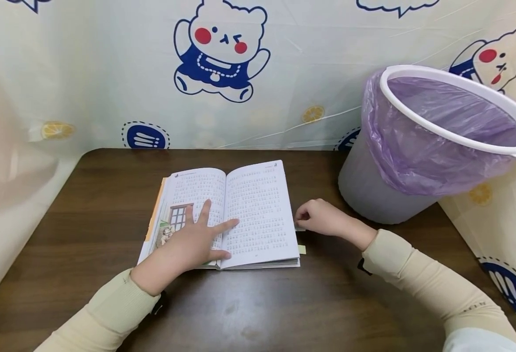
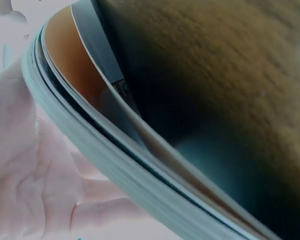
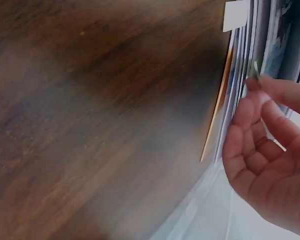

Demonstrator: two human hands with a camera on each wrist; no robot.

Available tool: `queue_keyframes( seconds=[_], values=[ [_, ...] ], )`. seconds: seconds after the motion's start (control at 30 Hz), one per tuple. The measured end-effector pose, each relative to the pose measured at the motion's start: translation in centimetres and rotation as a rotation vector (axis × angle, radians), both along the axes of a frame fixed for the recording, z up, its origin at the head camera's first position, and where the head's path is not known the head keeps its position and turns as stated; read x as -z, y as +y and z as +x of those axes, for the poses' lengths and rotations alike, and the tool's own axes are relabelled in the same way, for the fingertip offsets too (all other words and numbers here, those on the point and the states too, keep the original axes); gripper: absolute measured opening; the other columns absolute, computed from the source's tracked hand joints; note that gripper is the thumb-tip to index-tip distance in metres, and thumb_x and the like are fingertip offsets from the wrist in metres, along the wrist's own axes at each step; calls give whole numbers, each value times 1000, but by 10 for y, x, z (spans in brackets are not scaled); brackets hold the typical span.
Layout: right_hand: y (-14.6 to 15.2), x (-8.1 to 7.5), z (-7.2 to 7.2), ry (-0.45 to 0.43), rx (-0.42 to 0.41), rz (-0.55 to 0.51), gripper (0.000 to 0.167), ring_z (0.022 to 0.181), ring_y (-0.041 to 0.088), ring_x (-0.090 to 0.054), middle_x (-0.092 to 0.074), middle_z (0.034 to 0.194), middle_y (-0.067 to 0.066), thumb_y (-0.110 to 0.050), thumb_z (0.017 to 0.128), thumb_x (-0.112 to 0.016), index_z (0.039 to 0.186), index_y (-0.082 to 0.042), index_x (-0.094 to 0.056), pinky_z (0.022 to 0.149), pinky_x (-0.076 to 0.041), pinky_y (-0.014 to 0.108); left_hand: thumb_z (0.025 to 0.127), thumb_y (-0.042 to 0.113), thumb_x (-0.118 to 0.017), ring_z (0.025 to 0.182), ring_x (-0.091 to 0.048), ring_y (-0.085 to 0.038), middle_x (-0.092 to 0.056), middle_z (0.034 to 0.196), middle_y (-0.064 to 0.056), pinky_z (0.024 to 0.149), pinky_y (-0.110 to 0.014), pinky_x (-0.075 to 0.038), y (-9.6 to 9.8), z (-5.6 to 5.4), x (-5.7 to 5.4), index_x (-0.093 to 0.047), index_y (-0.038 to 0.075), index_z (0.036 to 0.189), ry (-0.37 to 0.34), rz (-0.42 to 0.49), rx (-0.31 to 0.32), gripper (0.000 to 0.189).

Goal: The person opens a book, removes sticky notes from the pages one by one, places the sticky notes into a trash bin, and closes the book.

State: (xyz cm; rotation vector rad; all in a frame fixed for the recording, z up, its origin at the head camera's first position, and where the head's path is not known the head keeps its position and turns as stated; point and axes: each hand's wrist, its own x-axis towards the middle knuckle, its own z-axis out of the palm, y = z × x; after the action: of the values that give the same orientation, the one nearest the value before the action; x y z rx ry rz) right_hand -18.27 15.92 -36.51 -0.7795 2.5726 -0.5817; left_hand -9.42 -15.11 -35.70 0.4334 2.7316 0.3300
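Observation:
An open book [image 1: 258, 195] lies on the wooden table, with printed text on both pages and a picture on the left one. My left hand [image 1: 187, 244] rests on it with fingers spread, reaching across the fold. Beside the book's right edge, my right hand [image 1: 324, 217] has thumb and forefinger together on a small pale green sticky tab [image 3: 256, 70] at the page edges. Another sticky tab [image 1: 302, 249], yellow-green, sticks out lower on the same side. In the left wrist view, the book's curved page edges [image 2: 105, 160] pass in front of my left palm.
At the back right stands a grey trash bin [image 1: 372, 181] with a white rim and a purple liner bag [image 1: 394, 151]. A cloth printed with cartoon bears [image 1: 223, 49] hangs behind the table [image 1: 99, 205] and at its sides.

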Motion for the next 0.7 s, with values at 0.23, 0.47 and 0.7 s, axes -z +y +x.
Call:
queue_keyframes(
  seconds=[0.23,0.47,0.7],
  values=[
    [9,2,-4,-159,63,-203,11,67,15,-59,-67,76,0,-3,94,-66,88,-4,-76,64,-50,30,91,51,-74,138,-6,-74,-8,163,-38,62,-57,-58,-2,1,1,-45,30,157,-9,34,12,75],
    [6,-3,-1,-325,160,-404,13,72,21,-68,-72,84,8,-4,95,-63,96,5,-73,76,-59,42,92,50,-73,139,-4,-73,-8,163,-37,70,-67,-55,-10,0,2,-43,30,158,-11,57,22,75],
    [-4,-18,3,-334,202,-522,16,77,29,-70,-74,88,12,-5,97,-65,103,8,-72,83,-59,47,95,50,-70,141,-6,-69,-11,164,-34,77,-83,-42,-19,0,0,-40,33,159,-1,66,31,72]
  ],
)
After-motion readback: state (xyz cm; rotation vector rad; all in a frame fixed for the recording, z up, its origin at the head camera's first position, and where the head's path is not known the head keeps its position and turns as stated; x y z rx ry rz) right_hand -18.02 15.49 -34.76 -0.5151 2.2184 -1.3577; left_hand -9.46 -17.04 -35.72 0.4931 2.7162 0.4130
